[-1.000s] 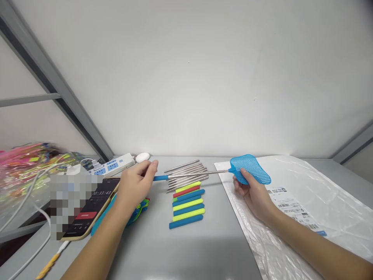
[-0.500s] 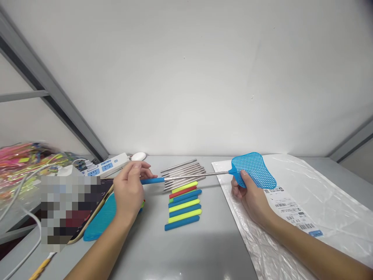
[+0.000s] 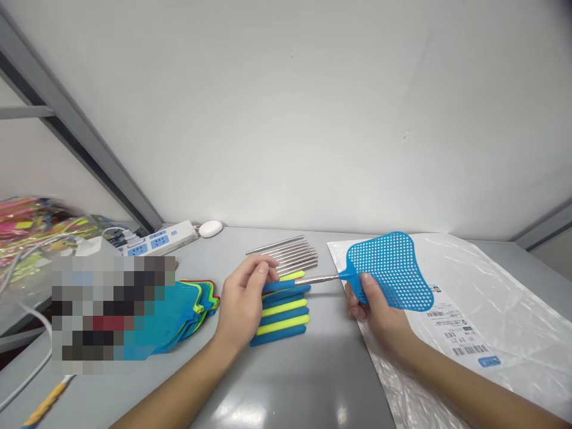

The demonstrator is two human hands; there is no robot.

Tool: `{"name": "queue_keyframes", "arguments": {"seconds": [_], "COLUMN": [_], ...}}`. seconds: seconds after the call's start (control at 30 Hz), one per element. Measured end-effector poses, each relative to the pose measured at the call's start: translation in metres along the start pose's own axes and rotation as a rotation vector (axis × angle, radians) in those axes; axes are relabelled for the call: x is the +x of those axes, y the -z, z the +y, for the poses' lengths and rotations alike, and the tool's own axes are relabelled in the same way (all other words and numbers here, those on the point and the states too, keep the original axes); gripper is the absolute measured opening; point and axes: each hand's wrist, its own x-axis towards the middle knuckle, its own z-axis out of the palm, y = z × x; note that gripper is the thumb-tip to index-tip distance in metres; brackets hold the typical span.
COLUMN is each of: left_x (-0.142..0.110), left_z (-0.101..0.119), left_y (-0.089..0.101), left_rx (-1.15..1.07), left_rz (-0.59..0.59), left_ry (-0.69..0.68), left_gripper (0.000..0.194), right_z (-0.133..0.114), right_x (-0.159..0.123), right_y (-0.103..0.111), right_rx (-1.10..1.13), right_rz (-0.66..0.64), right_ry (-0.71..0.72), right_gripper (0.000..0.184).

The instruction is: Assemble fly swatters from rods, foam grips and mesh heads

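A blue fly swatter (image 3: 388, 271) with a perforated head and a silver telescopic rod is held across the table between my two hands. My left hand (image 3: 246, 295) is closed round its blue handle. My right hand (image 3: 379, 307) pinches the lower edge of the swatter head, thumb on top. Below the rod lies a row of blue and yellow handle sleeves (image 3: 283, 319), partly covered by my left hand. Behind it, several thin metal rods (image 3: 292, 253) rest side by side.
Left of my left hand sits a stack of coloured swatter heads (image 3: 196, 304), partly blurred out. A power strip (image 3: 163, 238), a white oval object (image 3: 210, 228) and a plastic bag of colourful items (image 3: 40, 238) are farther back. A white mailing bag (image 3: 504, 298) covers the right side.
My left hand has moved right with the handle, and the exposed rod between handle and head is much shorter. The swatter head has come a little closer. The camera view has shifted slightly.
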Motion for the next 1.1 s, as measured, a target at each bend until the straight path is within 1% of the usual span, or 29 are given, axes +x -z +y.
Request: {"name": "queue_keyframes", "arguments": {"seconds": [0.1, 0.2, 0.33, 0.43, 0.53, 0.6, 0.67, 0.73, 0.8, 0.87, 0.93, 1.1], "left_x": [-0.009, -0.011, -0.008, -0.008, -0.008, -0.006, -0.003, 0.001, 0.005, 0.009, 0.011, 0.007], "left_z": [0.004, 0.005, 0.000, -0.002, 0.000, 0.002, 0.002, -0.001, -0.004, -0.007, -0.009, -0.007], "left_y": [-0.006, -0.003, 0.000, 0.000, -0.001, -0.001, 0.000, 0.002, 0.006, 0.010, 0.012, 0.011], "left_rx": [-0.030, -0.020, 0.045, 0.092, 0.211, 0.316, 0.414, 0.514, 0.634, 0.745, 0.815, 0.857], "left_rz": [0.014, 0.019, -0.004, -0.038, -0.081, -0.126, -0.215, -0.309, -0.389, -0.438, -0.458, -0.417], "left_ry": [-0.054, -0.082, -0.098, -0.139, -0.262, -0.379, -0.466, -0.506, -0.527, -0.556, -0.584, -0.587], "left_gripper": [0.023, 0.022, 0.020, 0.017, 0.012, 0.013, 0.017, 0.021, 0.021, 0.019, 0.021, 0.025], "right_z": [0.003, 0.008, 0.010, 0.006, -0.001, -0.005, -0.008, -0.009, -0.008, -0.005, -0.003, -0.003], "right_x": [-0.003, -0.005, -0.006, -0.003, 0.005, 0.011, 0.017, 0.021, 0.022, 0.022, 0.021, 0.019], "right_y": [0.003, 0.004, 0.001, 0.002, 0.005, 0.008, 0.010, 0.012, 0.013, 0.013, 0.014, 0.014], "right_rx": [-0.009, 0.003, 0.005, -0.029, 0.005, 0.110, 0.227, 0.290, 0.292, 0.262, 0.237, 0.198], "right_rz": [0.014, 0.022, 0.028, -0.006, -0.063, -0.098, -0.126, -0.143, -0.153, -0.157, -0.161, -0.170], "right_ry": [-0.013, -0.028, -0.032, -0.033, -0.067, -0.132, -0.210, -0.253, -0.247, -0.226, -0.217, -0.157], "right_gripper": [0.049, 0.048, 0.046, 0.050, 0.052, 0.051, 0.050, 0.049, 0.048, 0.049, 0.050, 0.049]}}
